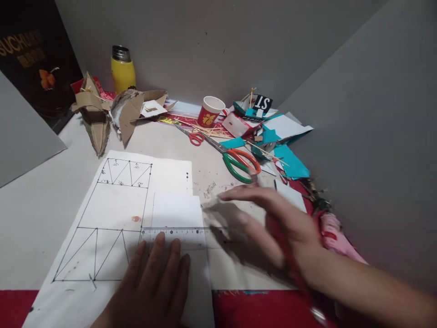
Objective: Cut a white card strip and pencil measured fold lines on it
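Head view is showing the letters "ST" on a black card [262,103] at the back and part of the word "SUCHU" on a dark poster [30,54]. The clear ruler [174,233] is lying across the white sheet [112,205] with its long axis running left to right. The left hand [153,282] is pressing flat and open on it, fingertips touching its near edge. The right hand [273,228] is blurred, fingers spread, grasping nothing, just right of the ruler's end.
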The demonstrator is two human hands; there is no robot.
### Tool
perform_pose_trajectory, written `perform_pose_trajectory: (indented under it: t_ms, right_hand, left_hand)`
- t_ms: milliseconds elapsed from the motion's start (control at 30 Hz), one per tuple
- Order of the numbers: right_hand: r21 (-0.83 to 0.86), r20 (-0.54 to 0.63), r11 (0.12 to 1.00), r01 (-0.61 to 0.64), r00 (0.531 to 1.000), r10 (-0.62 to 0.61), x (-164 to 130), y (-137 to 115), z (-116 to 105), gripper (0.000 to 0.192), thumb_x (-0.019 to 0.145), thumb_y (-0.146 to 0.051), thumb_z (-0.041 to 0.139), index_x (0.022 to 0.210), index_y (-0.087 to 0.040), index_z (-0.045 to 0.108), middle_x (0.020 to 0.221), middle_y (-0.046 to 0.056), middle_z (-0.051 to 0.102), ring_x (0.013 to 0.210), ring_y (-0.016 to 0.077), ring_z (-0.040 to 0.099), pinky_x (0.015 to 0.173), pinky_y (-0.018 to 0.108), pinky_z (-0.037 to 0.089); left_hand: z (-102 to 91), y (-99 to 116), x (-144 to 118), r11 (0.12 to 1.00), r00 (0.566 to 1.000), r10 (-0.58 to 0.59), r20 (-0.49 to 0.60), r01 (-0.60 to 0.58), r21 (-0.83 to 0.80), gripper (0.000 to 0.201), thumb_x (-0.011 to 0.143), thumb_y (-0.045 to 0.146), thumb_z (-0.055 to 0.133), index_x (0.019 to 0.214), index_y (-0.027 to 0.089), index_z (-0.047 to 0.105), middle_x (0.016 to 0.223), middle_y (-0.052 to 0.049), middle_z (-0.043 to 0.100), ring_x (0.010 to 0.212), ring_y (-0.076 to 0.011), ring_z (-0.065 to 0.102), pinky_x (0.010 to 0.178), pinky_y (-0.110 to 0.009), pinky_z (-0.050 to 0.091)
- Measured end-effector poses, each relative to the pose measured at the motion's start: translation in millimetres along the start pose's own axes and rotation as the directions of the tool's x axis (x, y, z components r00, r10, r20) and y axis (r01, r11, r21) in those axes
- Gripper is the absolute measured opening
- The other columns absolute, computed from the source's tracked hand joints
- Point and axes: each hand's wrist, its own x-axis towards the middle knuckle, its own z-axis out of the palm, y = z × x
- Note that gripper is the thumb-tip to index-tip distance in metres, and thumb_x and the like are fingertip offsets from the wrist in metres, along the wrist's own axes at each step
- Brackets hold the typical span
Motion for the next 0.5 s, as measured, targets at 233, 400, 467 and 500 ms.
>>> perform_pose_trajectory:
  t_ms: [233,400,467,500]
  right_hand:
    - [0.070,0.096,0.998,0.011,0.995,-0.017,18.7,26.5,43.6,0.028,0.092,-0.020,0.056,0.120,-0.017,0.056,0.106,0.011,0.068,0.101,0.0240,0.061,0.087,0.041,0.052]
    - [0.056,0.071,0.993,0.102,0.992,-0.106,22.3,31.7,49.3,0.027,0.092,-0.022,0.058,0.119,-0.015,0.056,0.106,0.011,0.070,0.096,0.0244,0.059,0.083,0.041,0.050]
    - [0.073,0.056,0.991,0.115,0.991,-0.119,22.2,34.4,50.8,0.027,0.093,-0.024,0.059,0.118,-0.016,0.056,0.106,0.010,0.070,0.094,0.0240,0.059,0.081,0.040,0.050]
    - [0.082,0.051,0.990,0.118,0.991,-0.122,22.1,35.9,51.5,0.026,0.093,-0.024,0.059,0.118,-0.016,0.057,0.106,0.010,0.071,0.093,0.0238,0.059,0.081,0.039,0.050]
  left_hand:
    - [2.4,-1.5,-0.8,1.000,1.000,0.011,-0.003,-0.011,0.000,0.059,0.083,0.066,0.055,0.123,0.023,0.065,0.130,-0.009,0.066,0.125,-0.0371,0.051,0.113,-0.052,0.021]
    - [-1.1,-7.2,0.9,0.999,0.999,0.046,0.011,-0.046,0.014,0.058,0.086,0.066,0.050,0.125,0.024,0.063,0.130,-0.008,0.066,0.126,-0.0355,0.050,0.110,-0.050,0.024]
    - [-3.2,-10.3,2.0,0.997,0.997,0.076,0.030,-0.077,0.027,0.060,0.087,0.067,0.048,0.127,0.024,0.062,0.131,-0.006,0.066,0.125,-0.0336,0.050,0.109,-0.047,0.025]
    - [-4.1,-11.4,2.5,0.996,0.995,0.085,0.042,-0.087,0.032,0.061,0.087,0.067,0.047,0.128,0.024,0.062,0.131,-0.005,0.066,0.125,-0.0326,0.050,0.109,-0.046,0.025]
